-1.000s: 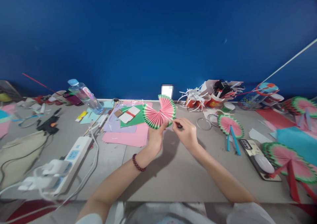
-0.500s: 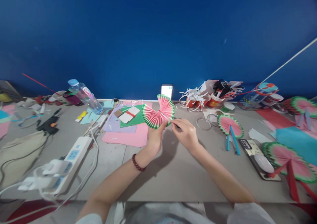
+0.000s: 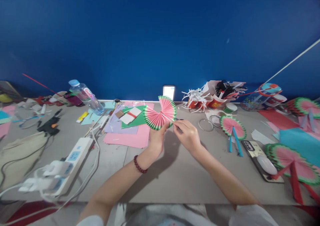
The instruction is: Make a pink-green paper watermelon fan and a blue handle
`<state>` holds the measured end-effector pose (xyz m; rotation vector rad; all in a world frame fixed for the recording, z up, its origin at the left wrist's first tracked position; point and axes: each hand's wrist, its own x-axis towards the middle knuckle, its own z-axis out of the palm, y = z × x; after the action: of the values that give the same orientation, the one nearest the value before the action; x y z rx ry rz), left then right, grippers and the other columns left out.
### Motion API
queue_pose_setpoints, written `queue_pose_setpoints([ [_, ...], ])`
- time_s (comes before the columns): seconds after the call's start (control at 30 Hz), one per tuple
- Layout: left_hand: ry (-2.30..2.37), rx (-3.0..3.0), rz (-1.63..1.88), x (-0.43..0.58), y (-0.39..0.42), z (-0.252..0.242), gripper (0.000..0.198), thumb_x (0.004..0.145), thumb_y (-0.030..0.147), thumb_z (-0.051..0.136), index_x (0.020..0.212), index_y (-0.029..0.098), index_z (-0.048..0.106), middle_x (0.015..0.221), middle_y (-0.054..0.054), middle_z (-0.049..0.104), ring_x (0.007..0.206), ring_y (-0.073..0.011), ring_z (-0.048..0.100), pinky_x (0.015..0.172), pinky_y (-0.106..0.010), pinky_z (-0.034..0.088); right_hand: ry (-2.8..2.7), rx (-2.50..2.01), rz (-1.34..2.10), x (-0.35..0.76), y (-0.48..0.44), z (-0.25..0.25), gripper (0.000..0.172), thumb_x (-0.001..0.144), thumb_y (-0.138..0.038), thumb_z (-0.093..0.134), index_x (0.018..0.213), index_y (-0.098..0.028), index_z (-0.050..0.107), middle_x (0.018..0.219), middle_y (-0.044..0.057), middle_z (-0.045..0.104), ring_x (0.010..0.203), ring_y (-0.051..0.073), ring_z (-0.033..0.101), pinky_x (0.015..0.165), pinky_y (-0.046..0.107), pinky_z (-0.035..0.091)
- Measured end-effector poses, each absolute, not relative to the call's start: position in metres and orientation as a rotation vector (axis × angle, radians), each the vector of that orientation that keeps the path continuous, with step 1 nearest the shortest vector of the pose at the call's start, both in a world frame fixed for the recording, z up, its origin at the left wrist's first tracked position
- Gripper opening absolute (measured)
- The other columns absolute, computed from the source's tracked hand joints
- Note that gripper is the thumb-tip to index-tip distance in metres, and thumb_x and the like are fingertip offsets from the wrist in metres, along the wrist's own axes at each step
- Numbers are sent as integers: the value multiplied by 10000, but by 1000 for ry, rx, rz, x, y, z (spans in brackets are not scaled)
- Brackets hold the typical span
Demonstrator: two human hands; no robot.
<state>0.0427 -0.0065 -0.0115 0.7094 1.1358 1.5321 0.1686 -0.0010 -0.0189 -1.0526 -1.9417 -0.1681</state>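
Left hand [image 3: 156, 140], bead bracelet [image 3: 138, 164] on the wrist, pinches the pleated paper fan [image 3: 160, 113] at its hub, holding it up above the grey table [image 3: 160, 179], mid-table, toward the far side. Right hand [image 3: 188, 135] is closed, fingertips pinched at the fan's right edge beside the hub; something small and dark shows at the fingertips, too small to tell what.

Risks: thin pleats could crush or tear if the pinch tightens; the hub could slip and the folds spring apart; a hard pull on one side could rip the green rim.

Fan: pink paper, green scalloped border, accordion folds, two lobes like a bow. A finished fan with blue sticks [image 3: 233, 128] lies to the right, a phone [image 3: 260, 157] nearer. White power strip [image 3: 72, 159] with tangled cords on the left. Flat pink sheets [image 3: 130, 137] lie under the fan. Clear plastic bottle [image 3: 86, 97] tilted at back left, red cups [image 3: 208, 103] with paper strips at back right, matte blue wall [image 3: 160, 36] behind.
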Motion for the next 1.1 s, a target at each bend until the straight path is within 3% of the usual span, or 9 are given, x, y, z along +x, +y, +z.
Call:
queue_pose_setpoints([
  [0.3,1124,729,1529,46,-9,-10,290,597,331,785,788,166,643,747,-4,640,677,-145,573,655,-282,414,-1947,-1151,-295,166,-3,-19,172,819,-78,491,722,-189,580,704,44,621,717,178,569,677,289,444],
  [0.7,1139,788,1559,43,-6,-14,305,599,346,788,798,170,639,763,-20,644,719,-163,585,686,-294,433,-1854,-1205,-120,173,1,-11,166,787,-81,475,709,-205,554,683,26,595,693,174,544,668,284,441],
  [0.9,1169,781,1554,41,-4,-16,356,604,342,786,873,161,639,793,-37,660,725,-171,603,664,-290,444,-1817,-1152,51,176,2,-3,156,784,-99,516,771,-200,635,746,27,680,679,160,605,658,267,480],
  [1.1,1164,829,1576,42,-4,-20,359,610,340,785,899,169,658,892,-73,691,876,-221,633,750,-320,466,-1826,-1139,153,171,1,-7,133,797,-169,556,811,-210,681,750,28,705,645,165,635,645,281,514],
])
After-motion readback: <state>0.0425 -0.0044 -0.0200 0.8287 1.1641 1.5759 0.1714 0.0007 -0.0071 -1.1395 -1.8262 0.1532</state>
